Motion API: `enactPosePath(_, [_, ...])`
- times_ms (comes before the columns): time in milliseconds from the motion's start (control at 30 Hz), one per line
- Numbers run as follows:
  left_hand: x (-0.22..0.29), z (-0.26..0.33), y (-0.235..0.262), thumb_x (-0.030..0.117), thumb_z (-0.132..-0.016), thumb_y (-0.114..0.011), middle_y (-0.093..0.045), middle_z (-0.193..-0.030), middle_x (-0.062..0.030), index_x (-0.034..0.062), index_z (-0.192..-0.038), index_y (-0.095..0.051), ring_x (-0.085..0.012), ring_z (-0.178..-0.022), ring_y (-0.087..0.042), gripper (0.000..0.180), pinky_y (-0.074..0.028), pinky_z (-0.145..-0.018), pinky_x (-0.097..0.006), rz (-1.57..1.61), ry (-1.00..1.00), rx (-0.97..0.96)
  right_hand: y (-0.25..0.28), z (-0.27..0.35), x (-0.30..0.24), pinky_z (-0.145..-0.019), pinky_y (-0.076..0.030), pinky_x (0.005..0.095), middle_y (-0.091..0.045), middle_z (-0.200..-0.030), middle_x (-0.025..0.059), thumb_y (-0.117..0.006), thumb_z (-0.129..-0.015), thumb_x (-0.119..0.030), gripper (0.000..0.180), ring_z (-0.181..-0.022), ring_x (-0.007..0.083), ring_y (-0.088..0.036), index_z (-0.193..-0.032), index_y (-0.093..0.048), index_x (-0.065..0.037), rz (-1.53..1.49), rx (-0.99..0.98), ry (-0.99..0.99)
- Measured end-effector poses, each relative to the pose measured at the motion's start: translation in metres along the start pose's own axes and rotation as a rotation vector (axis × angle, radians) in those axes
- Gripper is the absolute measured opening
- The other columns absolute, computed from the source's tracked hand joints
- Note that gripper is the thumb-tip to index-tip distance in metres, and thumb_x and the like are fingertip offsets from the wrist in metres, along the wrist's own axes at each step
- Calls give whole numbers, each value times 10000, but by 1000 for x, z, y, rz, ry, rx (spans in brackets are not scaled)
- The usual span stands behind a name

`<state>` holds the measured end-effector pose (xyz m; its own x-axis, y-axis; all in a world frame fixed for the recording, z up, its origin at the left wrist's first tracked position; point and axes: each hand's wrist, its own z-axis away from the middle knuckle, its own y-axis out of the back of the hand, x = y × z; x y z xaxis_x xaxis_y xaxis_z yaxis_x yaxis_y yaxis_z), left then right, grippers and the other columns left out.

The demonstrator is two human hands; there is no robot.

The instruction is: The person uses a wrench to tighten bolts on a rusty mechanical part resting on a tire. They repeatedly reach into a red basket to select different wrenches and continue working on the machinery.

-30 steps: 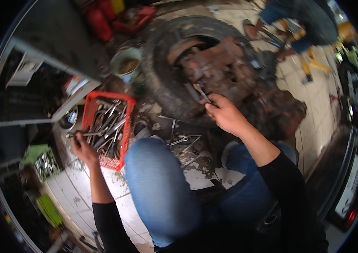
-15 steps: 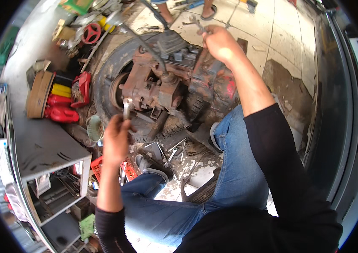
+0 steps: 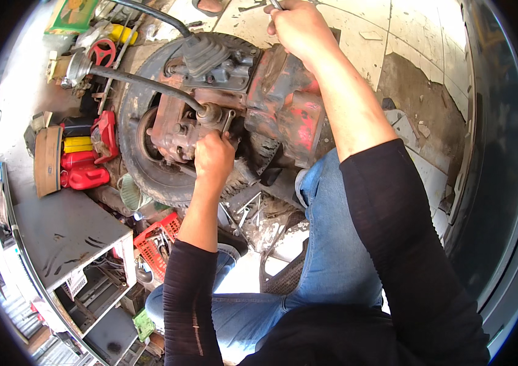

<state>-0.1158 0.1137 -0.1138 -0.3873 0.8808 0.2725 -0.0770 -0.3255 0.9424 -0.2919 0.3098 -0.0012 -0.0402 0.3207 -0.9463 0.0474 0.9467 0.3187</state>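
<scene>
A rusty red engine block [image 3: 283, 107] sits inside a black tyre [image 3: 134, 146] on the floor in front of me. My left hand [image 3: 213, 157] is closed around a metal wrench [image 3: 228, 121] whose head rests on a fitting at the end of a black hose [image 3: 143, 85] on the engine's left side. My right hand [image 3: 298, 27] reaches over the top of the engine to its far side and grips a slim metal tool [image 3: 274, 5] at the frame's upper edge. My knees in blue jeans are just below the engine.
A red basket [image 3: 158, 241] of tools and loose wrenches [image 3: 243, 213] lie by my left knee. Red and yellow containers [image 3: 82, 165] and a grey metal shelf [image 3: 63, 232] stand at left. A dark vehicle body [image 3: 491, 183] fills the right side.
My left hand moved from the red tool basket up to the engine with a wrench and set it on the fitting. My right hand shifted to the engine's far side. My view swung.
</scene>
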Motion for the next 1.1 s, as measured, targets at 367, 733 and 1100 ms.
enactPosePath(367, [31,-17,20,226,-924,-624,-734,-1046,-251,17,-979,-761,-399,-1014,-726,256,-595,-868,-452,-328,72,-133,3,4,-8,-863,-531,475,-714,-944,310,-538,-866,-125,297,-970,427,-705,-1026,-702,63,-34,-126,-96])
enactPosePath(733, [53,-36,29,215,-966,-543,-732,-1179,-181,49,-1114,-753,-369,-1096,-714,306,-603,-870,-461,-540,42,-268,-24,-14,30,-848,-562,451,-726,-928,284,-609,-840,-162,291,-961,406,-722,-985,-726,62,162,-78,-63])
enactPosePath(1100, [12,-25,17,335,-958,-608,-736,-1079,-246,-23,-1055,-731,-370,-1018,-735,390,-591,-859,-464,-132,269,-396,-43,5,21,-715,-550,410,-718,-884,216,-571,-900,-160,270,-819,310,-688,-955,-720,58,246,-282,130])
